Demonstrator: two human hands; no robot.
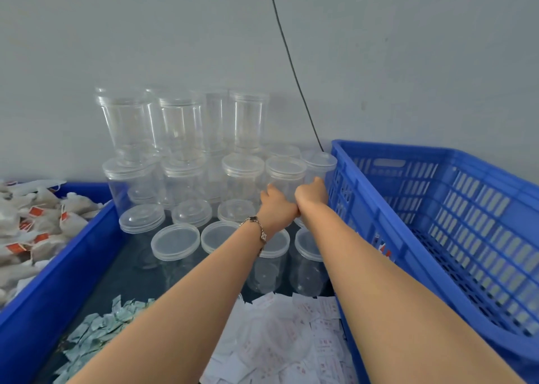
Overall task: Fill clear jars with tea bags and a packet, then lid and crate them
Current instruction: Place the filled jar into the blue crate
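Both hands — left hand (pixel 275 205), right hand (pixel 312 192) — reach a lidded clear jar (pixel 285 179) at twelve o'clock; fingers hidden, grip unclear. Light, stiff, slick plastic — best taken round its sides, below the lid.

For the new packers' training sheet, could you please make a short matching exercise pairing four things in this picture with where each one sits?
Things:
1. Pile of white tea bags with red tags
2. Empty blue slatted plastic crate
3. Heap of pale green paper packets
4. Stack of clear lidded plastic jars

Places:
A. Against the grey wall at the back
B. Near edge, under the left forearm
C. In the solid blue bin on the left
D. On the right, beside the right arm

Pairs: 1-C, 2-D, 3-B, 4-A
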